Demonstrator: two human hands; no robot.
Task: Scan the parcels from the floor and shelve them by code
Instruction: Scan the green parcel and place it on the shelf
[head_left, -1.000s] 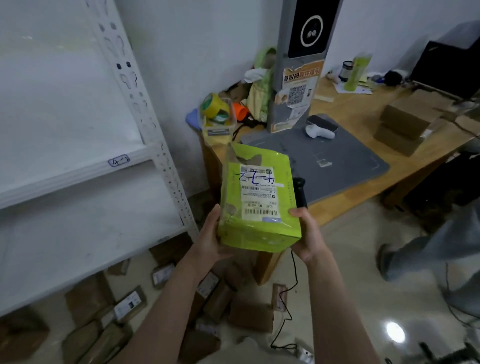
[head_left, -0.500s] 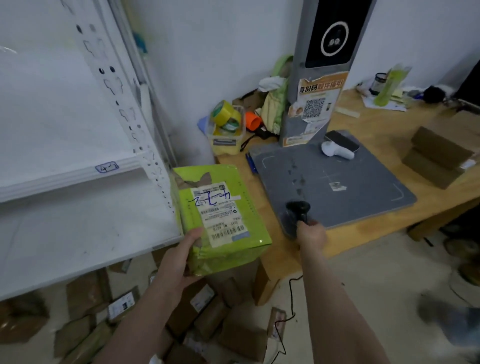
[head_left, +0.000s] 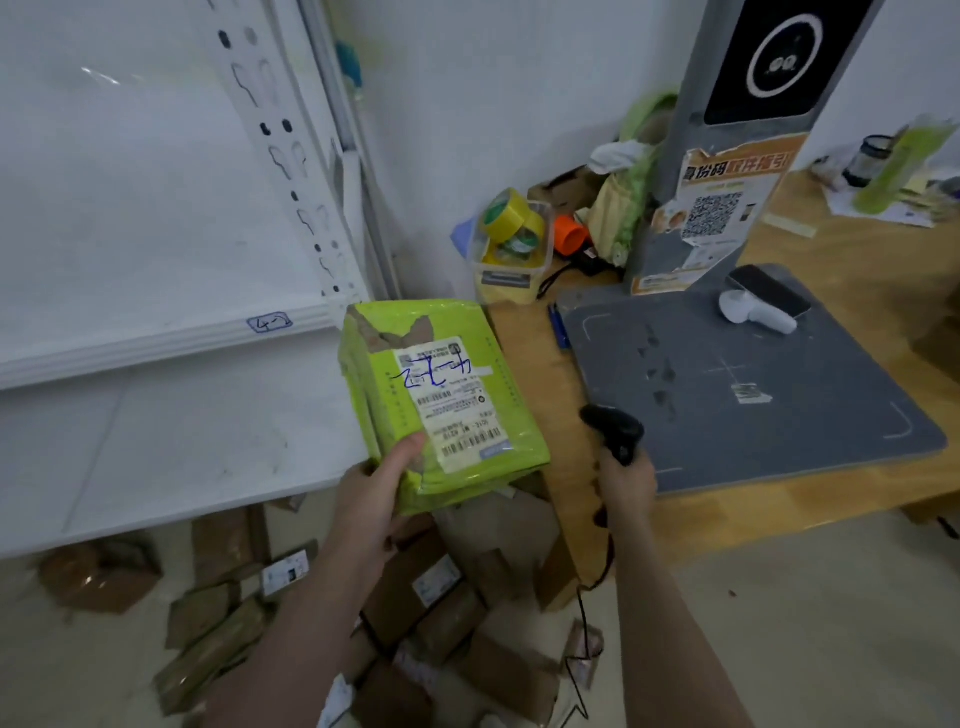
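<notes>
A light wooden worktop (head_left: 779, 501) stands at the right, against a white wall. It carries a flat grey scanning mat (head_left: 727, 395) with a tall grey post (head_left: 727, 156) at its back, and a clear box of yellow tape rolls (head_left: 511, 223) in the corner. At the left is a white metal shelf rack (head_left: 156, 338). Many brown cardboard parcels (head_left: 441, 597) lie on the floor below.

The bright green plastic parcel (head_left: 452, 322) is held in the air between the rack and the worktop, above the floor parcels. Its white shipping label (head_left: 452, 405) faces up, with barcodes and blue handwriting, and the wrapping is torn in places, showing brown. The left grip (head_left: 374, 493) holds its near corner, thumb on top. The right grip (head_left: 626, 480) is wrapped round a black handheld scanner (head_left: 613, 428) at the mat's front edge.
</notes>
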